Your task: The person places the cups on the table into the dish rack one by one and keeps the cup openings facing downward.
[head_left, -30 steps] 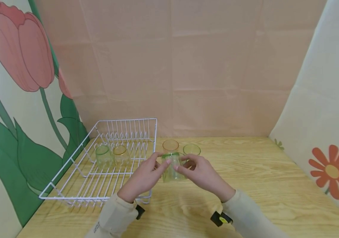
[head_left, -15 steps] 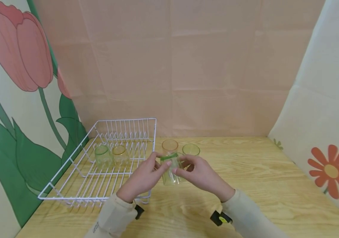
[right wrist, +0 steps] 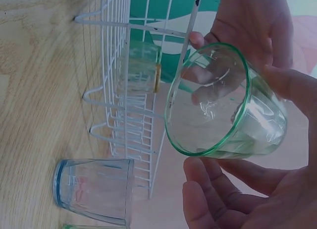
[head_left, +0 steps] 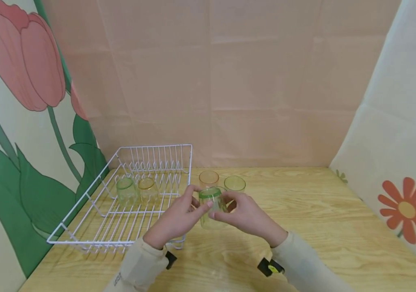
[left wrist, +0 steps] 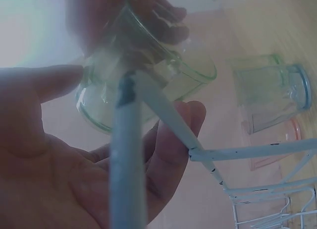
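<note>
A clear green glass (head_left: 212, 209) is held between both hands above the table, beside the rack's right side. My left hand (head_left: 178, 213) grips it from the left, thumb on the near side and fingers behind. From the right, my right hand (head_left: 248, 213) holds it between thumb and fingers. The right wrist view shows the glass's wide green rim facing the camera and its inside bare. Behind the hands stand an orange-rimmed glass (head_left: 209, 178) and a yellow-green glass (head_left: 235, 184). A blue glass (right wrist: 94, 189) stands on the table in the right wrist view, hidden in the head view.
A white wire dish rack (head_left: 120, 243) takes up the left of the wooden table (head_left: 302, 227). Inside it stand a green glass (head_left: 126, 192) and an amber glass (head_left: 148, 192) side by side. A pink cloth (head_left: 259, 101) hangs behind the table.
Between my hands the green glass has tipped sideways and come back more upright, with its thick green end now showing more fully. Hands stay nearly in place; the other glasses have not moved.
</note>
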`<state>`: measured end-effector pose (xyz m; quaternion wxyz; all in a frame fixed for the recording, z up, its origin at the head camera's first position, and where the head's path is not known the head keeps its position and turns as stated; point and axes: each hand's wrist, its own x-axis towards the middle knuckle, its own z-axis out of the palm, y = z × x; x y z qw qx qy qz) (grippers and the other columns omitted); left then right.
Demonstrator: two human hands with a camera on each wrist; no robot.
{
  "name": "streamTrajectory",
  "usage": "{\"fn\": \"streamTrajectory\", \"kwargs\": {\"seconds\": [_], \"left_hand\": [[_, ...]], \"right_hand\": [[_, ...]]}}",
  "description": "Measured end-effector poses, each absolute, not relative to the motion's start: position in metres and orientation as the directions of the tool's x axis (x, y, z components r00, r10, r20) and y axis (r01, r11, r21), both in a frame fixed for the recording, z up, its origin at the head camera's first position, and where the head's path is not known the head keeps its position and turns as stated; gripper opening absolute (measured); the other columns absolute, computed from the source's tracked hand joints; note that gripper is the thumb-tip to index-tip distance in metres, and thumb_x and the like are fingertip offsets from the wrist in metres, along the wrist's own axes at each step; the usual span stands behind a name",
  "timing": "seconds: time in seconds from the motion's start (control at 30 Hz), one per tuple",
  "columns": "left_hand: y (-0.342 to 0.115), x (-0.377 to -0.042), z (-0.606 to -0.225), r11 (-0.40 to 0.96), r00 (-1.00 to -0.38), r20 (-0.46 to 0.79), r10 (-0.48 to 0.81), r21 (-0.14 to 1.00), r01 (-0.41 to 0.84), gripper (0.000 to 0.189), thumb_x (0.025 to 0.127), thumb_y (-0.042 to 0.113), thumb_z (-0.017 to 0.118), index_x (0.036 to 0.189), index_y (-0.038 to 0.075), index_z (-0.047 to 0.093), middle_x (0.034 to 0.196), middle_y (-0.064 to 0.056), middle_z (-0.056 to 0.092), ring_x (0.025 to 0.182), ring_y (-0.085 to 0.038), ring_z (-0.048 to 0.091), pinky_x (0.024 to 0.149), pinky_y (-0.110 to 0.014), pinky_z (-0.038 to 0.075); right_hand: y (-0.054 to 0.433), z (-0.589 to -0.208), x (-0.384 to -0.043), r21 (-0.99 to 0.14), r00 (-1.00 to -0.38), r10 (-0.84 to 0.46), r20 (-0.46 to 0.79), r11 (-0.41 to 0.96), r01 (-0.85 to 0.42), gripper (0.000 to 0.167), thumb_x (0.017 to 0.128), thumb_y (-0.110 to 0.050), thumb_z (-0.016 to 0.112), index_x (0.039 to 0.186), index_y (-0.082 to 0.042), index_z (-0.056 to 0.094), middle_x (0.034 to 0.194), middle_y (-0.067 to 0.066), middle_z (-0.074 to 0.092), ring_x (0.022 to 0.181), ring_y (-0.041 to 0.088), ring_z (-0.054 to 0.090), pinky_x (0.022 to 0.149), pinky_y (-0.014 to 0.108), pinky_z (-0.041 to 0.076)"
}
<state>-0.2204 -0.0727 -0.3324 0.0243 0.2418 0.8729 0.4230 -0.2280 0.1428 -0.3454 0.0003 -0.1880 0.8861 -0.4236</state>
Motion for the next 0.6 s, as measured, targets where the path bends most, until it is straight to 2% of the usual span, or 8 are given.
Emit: {"fn": "streamTrajectory", "kwargs": {"seconds": [0.37, 0.6], "left_hand": [[-0.0718, -0.2192, -0.3305, 0.513, -0.881, 0.147, 0.449, 0.765, 0.389, 0.058, 0.101, 0.049, 0.053, 0.142, 0.01, 0.04, 0.104, -0.01, 0.066, 0.081, -0.019, 0.065, 0.066, -0.034, 0.053], [-0.0725, -0.2177, -0.329, 0.51, -0.883, 0.124, 0.452, 0.777, 0.37, 0.056, 0.1, 0.049, 0.055, 0.141, 0.013, 0.043, 0.104, -0.004, 0.064, 0.083, -0.019, 0.066, 0.066, -0.034, 0.054]], "right_hand": [[0.1437, -0.3462, -0.2268, -0.768, -0.931, -0.328, 0.163, 0.55, -0.328, 0.05, 0.081, -0.044, 0.081, 0.115, -0.011, 0.067, 0.102, 0.001, 0.067, 0.088, 0.02, 0.063, 0.063, 0.033, 0.054], [0.1444, -0.3445, -0.2247, -0.769, -0.92, -0.353, 0.173, 0.535, -0.35, 0.049, 0.081, -0.041, 0.081, 0.116, -0.011, 0.066, 0.101, 0.003, 0.066, 0.089, 0.021, 0.062, 0.061, 0.034, 0.054]]}}
